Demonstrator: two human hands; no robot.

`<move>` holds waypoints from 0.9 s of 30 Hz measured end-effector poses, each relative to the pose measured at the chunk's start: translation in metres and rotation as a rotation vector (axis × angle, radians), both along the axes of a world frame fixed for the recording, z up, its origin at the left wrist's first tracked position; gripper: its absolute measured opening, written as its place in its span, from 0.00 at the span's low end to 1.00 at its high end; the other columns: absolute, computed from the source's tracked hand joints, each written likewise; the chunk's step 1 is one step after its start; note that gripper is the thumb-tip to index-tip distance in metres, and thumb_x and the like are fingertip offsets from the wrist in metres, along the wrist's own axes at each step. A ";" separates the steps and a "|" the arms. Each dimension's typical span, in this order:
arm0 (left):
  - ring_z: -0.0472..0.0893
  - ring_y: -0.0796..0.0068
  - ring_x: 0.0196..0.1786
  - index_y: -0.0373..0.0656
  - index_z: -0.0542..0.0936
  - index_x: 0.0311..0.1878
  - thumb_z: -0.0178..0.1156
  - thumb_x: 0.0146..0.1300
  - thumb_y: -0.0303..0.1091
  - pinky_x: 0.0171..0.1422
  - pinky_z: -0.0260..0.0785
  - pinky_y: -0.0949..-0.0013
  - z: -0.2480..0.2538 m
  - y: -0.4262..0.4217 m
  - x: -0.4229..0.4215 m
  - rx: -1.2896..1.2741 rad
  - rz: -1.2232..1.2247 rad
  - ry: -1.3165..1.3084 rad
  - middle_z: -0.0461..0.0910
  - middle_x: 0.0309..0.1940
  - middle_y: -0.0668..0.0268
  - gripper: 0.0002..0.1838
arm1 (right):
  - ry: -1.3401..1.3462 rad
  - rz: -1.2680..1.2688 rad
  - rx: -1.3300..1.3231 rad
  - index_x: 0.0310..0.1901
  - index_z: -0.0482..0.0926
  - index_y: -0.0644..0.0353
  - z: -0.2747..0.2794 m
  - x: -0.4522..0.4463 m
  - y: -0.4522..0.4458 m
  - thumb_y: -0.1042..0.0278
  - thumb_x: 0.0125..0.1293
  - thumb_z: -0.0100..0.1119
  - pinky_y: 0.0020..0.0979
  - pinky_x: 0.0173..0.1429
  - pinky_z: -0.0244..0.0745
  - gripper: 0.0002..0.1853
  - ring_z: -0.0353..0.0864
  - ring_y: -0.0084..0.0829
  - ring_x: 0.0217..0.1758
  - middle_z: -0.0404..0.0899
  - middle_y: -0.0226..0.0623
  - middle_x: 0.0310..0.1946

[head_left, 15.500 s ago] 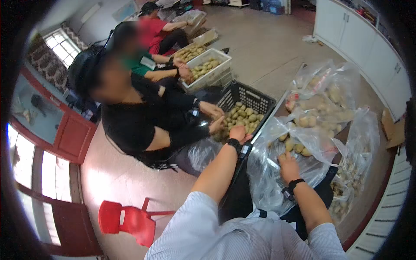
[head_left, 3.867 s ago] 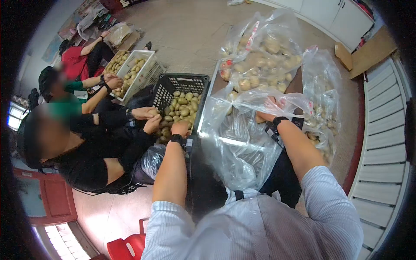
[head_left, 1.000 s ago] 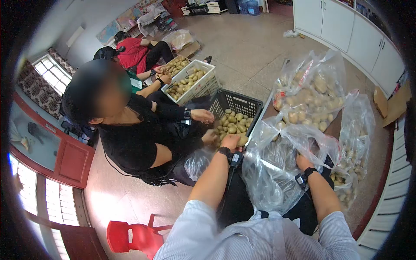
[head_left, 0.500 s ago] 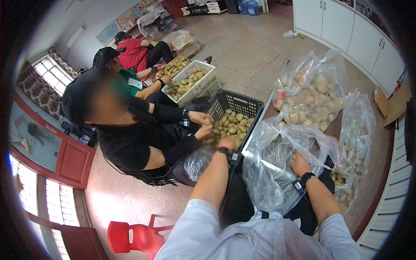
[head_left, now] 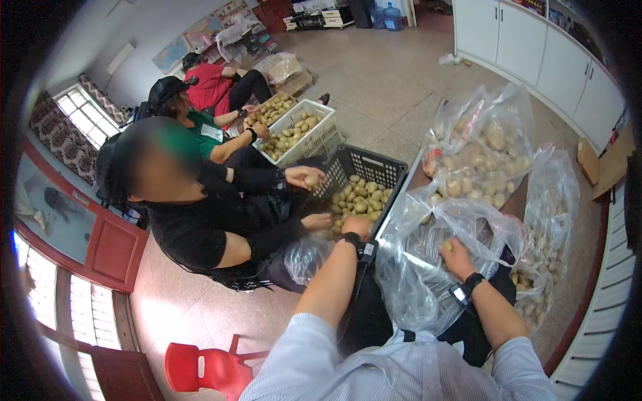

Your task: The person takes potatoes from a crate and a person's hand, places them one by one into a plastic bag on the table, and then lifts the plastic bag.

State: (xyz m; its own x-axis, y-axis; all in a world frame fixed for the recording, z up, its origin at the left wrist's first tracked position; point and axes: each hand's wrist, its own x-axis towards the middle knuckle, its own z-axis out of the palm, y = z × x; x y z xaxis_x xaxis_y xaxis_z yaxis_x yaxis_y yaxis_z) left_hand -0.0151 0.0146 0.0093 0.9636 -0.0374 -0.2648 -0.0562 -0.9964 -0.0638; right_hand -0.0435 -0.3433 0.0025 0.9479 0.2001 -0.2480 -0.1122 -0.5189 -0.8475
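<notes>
My left hand (head_left: 356,228) reaches over the near edge of the black crate (head_left: 405,167), down at the potatoes (head_left: 361,198); its fingers are hidden from me. Closed around a single potato (head_left: 447,246), my right hand (head_left: 459,260) is above a clear plastic bag (head_left: 418,284) spread open across my lap. Beside the crate a co-worker in black holds a potato (head_left: 311,181) in one hand, while that person's other hand (head_left: 317,222) is low at the crate's left side.
Large clear bags of potatoes (head_left: 491,157) stand on a board to the right, with another long bag (head_left: 548,220) beside them. Farther off, two more people sit by a white crate (head_left: 321,130) of potatoes. A red chair (head_left: 210,367) is at lower left.
My right hand has turned and shifted slightly left, so the potato in it now shows. The co-worker's hands have separated, one lifting a potato. My left hand remains at the crate.
</notes>
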 end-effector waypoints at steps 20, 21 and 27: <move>0.80 0.72 0.21 0.37 0.75 0.45 0.52 0.67 0.48 0.21 0.74 0.71 0.099 -0.082 -0.034 -1.617 0.382 0.508 0.81 0.26 0.61 0.20 | 0.100 0.292 0.393 0.44 0.73 0.60 0.096 -0.012 0.108 0.54 0.72 0.45 0.22 0.23 0.61 0.16 0.66 0.17 0.20 0.69 0.26 0.22; 0.80 0.73 0.21 0.38 0.74 0.43 0.52 0.67 0.47 0.20 0.74 0.71 0.097 -0.079 -0.034 -1.644 0.362 0.515 0.80 0.28 0.62 0.19 | 0.072 0.265 0.387 0.44 0.72 0.60 0.097 -0.012 0.109 0.55 0.72 0.46 0.22 0.23 0.61 0.15 0.66 0.17 0.20 0.70 0.26 0.22; 0.74 0.73 0.19 0.40 0.72 0.43 0.56 0.65 0.47 0.18 0.71 0.68 0.044 -0.053 -0.026 -1.856 0.642 0.342 0.73 0.27 0.64 0.18 | -0.158 0.214 0.259 0.42 0.73 0.60 -0.010 0.012 0.081 0.61 0.69 0.51 0.26 0.27 0.67 0.11 0.71 0.23 0.23 0.73 0.31 0.24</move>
